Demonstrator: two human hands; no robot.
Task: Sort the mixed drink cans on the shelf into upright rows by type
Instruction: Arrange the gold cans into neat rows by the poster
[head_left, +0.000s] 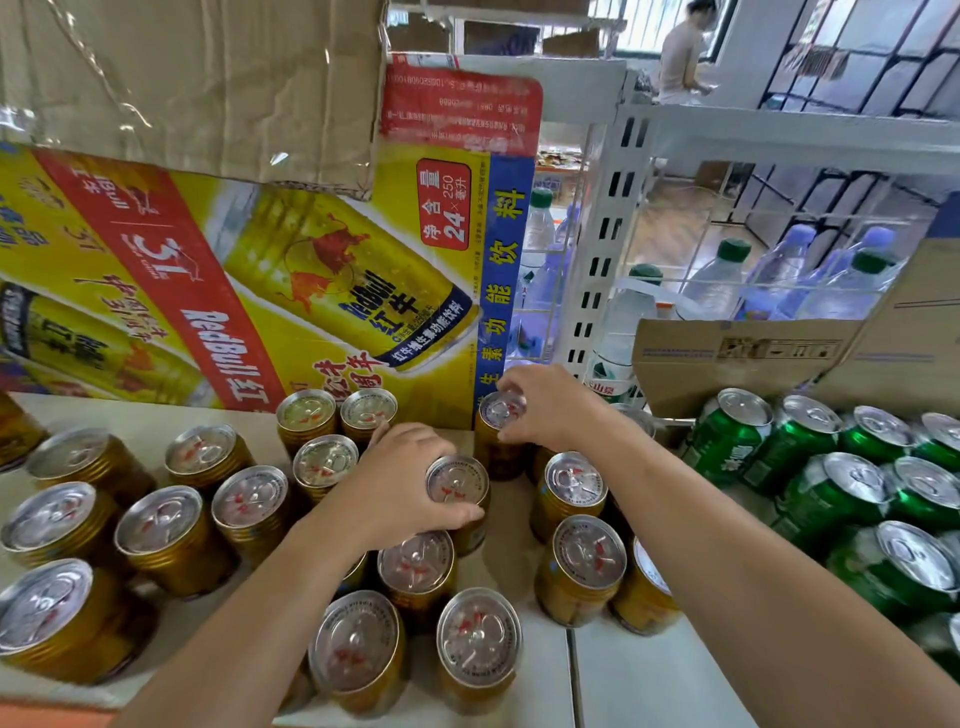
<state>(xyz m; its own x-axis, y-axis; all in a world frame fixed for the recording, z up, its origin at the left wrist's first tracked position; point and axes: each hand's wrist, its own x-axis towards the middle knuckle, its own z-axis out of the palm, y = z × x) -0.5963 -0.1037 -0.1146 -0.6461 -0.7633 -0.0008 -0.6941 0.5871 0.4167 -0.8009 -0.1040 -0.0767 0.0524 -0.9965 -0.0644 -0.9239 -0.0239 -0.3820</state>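
The left grip (405, 478) is wrapped round the side of a gold can (457, 486), thumb on the near wall and fingers behind. The right grip (550, 410) pinches the top rim of a back can (493, 452), which stands upright just in front of the carton (260, 291). Both cans stand mid-shelf among other gold cans (587, 556), all upright but loosely scattered.

The tabs look unbroken, so I judge the cans full: weighty for their size, stiff, with ribbed walls that will not dent under a firm squeeze. The metal is smooth, so a hold round the body is safest for lifting, and the raised rim gives enough purchase for a short slide. The neighbours stand close and could be knocked.

The green cans (831, 467) crowd the right of the shelf (597, 675), several of them tilted.
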